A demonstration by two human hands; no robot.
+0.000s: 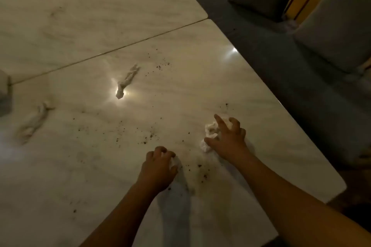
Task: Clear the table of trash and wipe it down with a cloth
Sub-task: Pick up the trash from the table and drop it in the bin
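Observation:
A white marble table (pixel 100 166) carries crumpled paper tissues and scattered dark crumbs (pixel 148 136). My left hand (pixel 158 164) curls over a small tissue wad (pixel 174 161) near the front middle. My right hand (pixel 228 136) presses on a larger crumpled white tissue (pixel 210 132), fingers spread around it. A twisted tissue (pixel 127 81) lies further back at the centre, beside a bright light reflection. Another twisted tissue (pixel 34 124) lies at the left.
A second marble table (pixel 80 16) adjoins at the back along a seam. A grey upholstered bench (pixel 281 70) with two cushions runs along the right edge. A pale box-like object (pixel 5 94) sits at the far left edge, partly cut off.

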